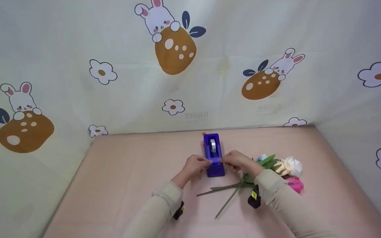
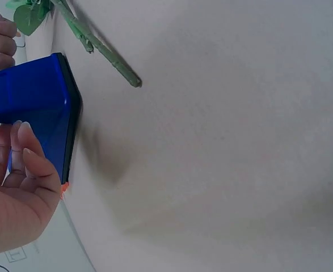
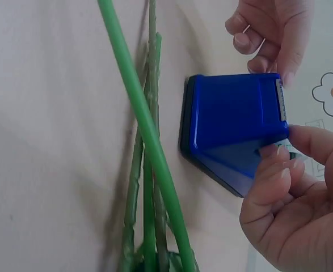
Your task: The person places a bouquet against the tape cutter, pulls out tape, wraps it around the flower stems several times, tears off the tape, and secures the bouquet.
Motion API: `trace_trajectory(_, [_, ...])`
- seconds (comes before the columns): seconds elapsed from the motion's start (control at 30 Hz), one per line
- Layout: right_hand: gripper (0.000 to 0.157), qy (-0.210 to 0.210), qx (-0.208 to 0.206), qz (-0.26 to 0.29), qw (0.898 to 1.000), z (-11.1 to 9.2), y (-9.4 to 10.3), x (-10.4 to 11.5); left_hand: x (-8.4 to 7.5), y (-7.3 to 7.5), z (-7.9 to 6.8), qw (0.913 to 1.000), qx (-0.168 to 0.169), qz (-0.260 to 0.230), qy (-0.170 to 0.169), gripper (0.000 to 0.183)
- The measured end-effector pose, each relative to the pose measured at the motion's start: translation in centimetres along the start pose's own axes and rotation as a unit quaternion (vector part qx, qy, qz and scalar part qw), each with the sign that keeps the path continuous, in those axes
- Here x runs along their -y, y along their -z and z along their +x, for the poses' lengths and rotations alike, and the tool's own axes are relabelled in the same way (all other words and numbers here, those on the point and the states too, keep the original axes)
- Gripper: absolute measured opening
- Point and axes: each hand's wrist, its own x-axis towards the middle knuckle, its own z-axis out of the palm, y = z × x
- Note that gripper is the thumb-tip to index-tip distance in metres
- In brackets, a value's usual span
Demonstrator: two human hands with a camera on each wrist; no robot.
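Note:
A blue-purple tape dispenser stands on the table with a tape roll in it. My left hand is at the left corner of its toothed cutter, fingertips pinched together. On the opposite corner my right hand pinches in the same way, its other fingers curled. Both hands seem to pinch the tape's end, though the clear strip hardly shows. In the right wrist view, fingertips of the right hand touch the dispenser's side. The left hand partly hides the dispenser in the left wrist view.
Artificial flowers with a white bloom and a pink bloom lie right of the dispenser, partly under the right forearm. Their green stems point toward the front left. A patterned cloth wall closes the table's back and sides.

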Motion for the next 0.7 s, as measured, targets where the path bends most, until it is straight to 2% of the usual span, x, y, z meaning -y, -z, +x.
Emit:
trace_trajectory(0.3, [0.029,-0.024,-0.016,0.03,0.999,0.4,-0.5,0.7,-0.5,-0.5,0.5,0.999,-0.024,0.014,0.036,0.023])
trace_trajectory(0.47, [0.025,-0.046,-0.031,0.015,0.998,0.6,-0.7,1.1,-0.9,-0.6,0.7,0.9979,-0.026,0.014,0.058,0.02])
trace_trajectory(0.6, [0.022,-0.053,-0.024,0.007,0.998,0.6,-0.8,1.8,-1.0,-0.7,0.7,0.997,-0.027,0.005,0.073,0.019])
trace_trajectory(0.7, [0.019,-0.051,-0.009,0.058,0.997,0.5,-0.5,2.9,-1.1,-0.6,0.7,0.9966,-0.024,0.002,0.079,0.022])
